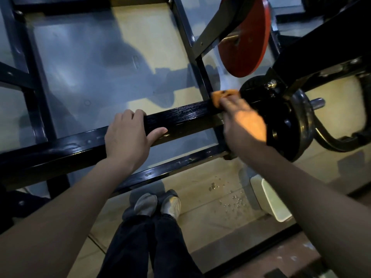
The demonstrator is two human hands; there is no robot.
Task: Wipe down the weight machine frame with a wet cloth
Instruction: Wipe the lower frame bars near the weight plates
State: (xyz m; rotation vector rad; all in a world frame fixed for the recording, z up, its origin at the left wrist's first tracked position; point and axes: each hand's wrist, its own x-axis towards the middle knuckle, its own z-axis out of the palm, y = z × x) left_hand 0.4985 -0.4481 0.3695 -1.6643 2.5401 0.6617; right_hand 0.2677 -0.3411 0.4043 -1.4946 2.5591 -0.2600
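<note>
Right hand [244, 122] fingers clamped on orange cloth [224, 96], pressed on frame bar [180, 117] beside black plate [289, 125]. Left hand [128, 135] fingers curled over same bar. Risk: knuckles striking plate; drips slicking floor.

dim, warm light | floor glare | right hand [244, 122] motion-blurred | wide-angle edge bending

Person seen from a head-worn camera. Both forearms are bare to the frame edge, with no sleeves, watch or rings visible on the left hand [128, 135] or right hand [244, 122]. Dark, loose-fitting trousers [149, 245] cover the legs; below them, grey low-top sneakers [158, 203] with paler toe panels.
</note>
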